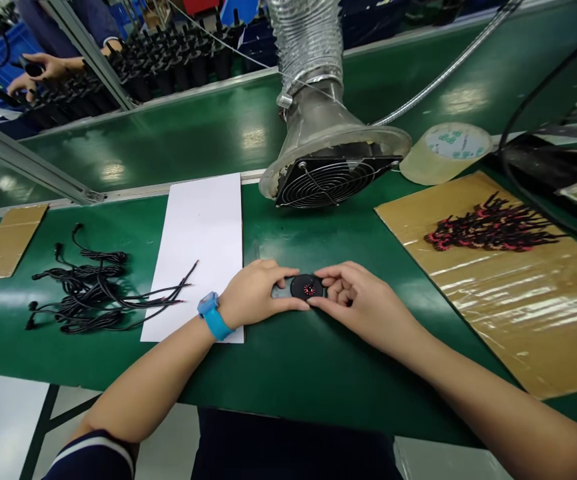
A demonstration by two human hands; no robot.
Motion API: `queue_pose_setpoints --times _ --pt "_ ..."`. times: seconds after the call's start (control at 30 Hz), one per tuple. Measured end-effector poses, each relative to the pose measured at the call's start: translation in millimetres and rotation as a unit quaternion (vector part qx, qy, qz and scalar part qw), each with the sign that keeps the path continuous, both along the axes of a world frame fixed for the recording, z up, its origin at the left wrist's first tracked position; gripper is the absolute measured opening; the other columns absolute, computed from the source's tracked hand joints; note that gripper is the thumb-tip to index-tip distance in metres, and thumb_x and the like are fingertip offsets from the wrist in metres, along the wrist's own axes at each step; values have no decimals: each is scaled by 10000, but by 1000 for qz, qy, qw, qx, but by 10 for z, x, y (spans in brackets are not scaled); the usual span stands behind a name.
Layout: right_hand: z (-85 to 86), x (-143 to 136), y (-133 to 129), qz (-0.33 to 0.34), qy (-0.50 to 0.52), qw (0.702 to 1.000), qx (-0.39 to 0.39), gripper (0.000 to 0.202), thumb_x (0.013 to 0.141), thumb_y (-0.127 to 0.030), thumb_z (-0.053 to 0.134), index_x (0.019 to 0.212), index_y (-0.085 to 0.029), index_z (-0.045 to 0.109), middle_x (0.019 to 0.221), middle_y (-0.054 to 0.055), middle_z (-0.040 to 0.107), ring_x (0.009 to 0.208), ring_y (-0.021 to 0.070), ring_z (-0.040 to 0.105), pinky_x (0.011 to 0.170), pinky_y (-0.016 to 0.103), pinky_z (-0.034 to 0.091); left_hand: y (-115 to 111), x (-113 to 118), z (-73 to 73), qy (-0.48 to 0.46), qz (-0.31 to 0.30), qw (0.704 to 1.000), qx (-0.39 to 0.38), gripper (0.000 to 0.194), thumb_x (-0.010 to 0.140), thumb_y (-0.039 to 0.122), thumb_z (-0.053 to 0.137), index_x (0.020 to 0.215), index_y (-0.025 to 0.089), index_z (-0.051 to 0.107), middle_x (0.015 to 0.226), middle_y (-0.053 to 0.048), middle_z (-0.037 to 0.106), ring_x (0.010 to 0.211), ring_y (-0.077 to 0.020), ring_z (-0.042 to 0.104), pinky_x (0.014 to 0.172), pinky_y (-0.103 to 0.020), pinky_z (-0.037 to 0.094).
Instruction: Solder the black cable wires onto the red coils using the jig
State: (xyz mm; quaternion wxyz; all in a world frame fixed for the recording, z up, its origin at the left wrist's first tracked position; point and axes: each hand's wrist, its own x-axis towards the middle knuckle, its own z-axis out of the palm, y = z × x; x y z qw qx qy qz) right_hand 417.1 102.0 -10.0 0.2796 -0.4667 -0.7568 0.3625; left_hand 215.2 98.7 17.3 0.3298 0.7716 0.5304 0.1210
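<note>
Fingers of both hands [304, 291] grip a small black disc [305, 287], partly covering the grey piece [282, 291] beneath

The undersides of the small black disc with red marks [306, 287] and of the grey flat piece [281, 291] are hidden. Print on the clear tape roll's white label [458, 141] is too small to read. The silver ribbed duct [306, 37] is cut off by the top edge. The co-worker in dark blue [68, 30] shows only partly, the head out of view.
</note>
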Motion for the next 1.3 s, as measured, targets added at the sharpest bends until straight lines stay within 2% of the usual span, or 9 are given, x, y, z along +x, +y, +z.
queue_pose_setpoints --times 0.07,0.17,0.23,0.33,0.6,0.93,1.03,1.13,1.3 --pt "9 23 -35 -19 12 999 25 218 725 -308 684 848 -172 567 715 -13 489 480 43 470 448 193 446 21 19 49 -67 52 996 -36 372 818 376 569 1119 159 605 928 -54 643 760 -138 567 724 -265 456" --pt "31 2 -113 -32 19 991 126 149 753 -292 664 810 -187 575 682 -18 461 524 56 442 488 201 432 64 92 109 -133 119 981 -70 246 853 320 499 919 146 659 907 -46 667 755 -121 588 709 -236 453" --pt "42 -42 -153 -45 22 984 173 131 759 -269 661 837 -193 588 706 -9 474 557 63 438 515 206 432 88 153 126 -158 122 973 -112 252 830 351 524 798 142 661 793 -34 670 707 -122 588 671 -234 450" --pt "42 -117 -174 -62 23 978 196 125 753 -243 666 843 -194 593 740 2 492 581 69 435 509 206 424 103 225 108 -195 133 958 -165 258 774 385 588 759 137 659 732 -33 666 656 -119 578 622 -229 443" --pt "18 -168 -163 -37 17 963 265 48 789 -117 578 805 -163 585 737 18 498 675 92 504 561 213 445 92 221 10 -234 158 943 -176 197 741 323 618 718 130 645 683 -25 652 631 -111 570 606 -218 442" --pt "25 -21 -115 57 -124 889 437 139 832 -109 518 861 -164 642 799 56 598 710 131 511 625 270 402 -10 125 14 -204 158 953 -161 230 766 356 594 735 137 658 673 -12 641 613 -106 541 573 -213 406" --pt "85 6 -112 85 -147 880 444 169 827 -91 513 879 -164 655 816 61 626 728 146 535 649 290 394 -20 125 10 -204 148 954 -163 227 765 360 596 741 145 662 696 -12 653 638 -111 556 590 -214 413" --pt "133 47 -86 110 -135 885 432 145 814 -110 551 894 -167 658 848 70 635 732 150 537 682 314 405 -26 129 -4 -207 147 954 -158 236 768 372 595 762 148 667 730 -18 664 659 -113 563 608 -215 422" --pt "95 141 18 63 -55 939 334 148 825 -218 584 966 -216 631 860 49 629 786 144 565 728 321 445 -32 132 -35 -205 152 955 -151 267 775 400 593 802 147 672 762 -25 675 662 -111 565 600 -211 423"
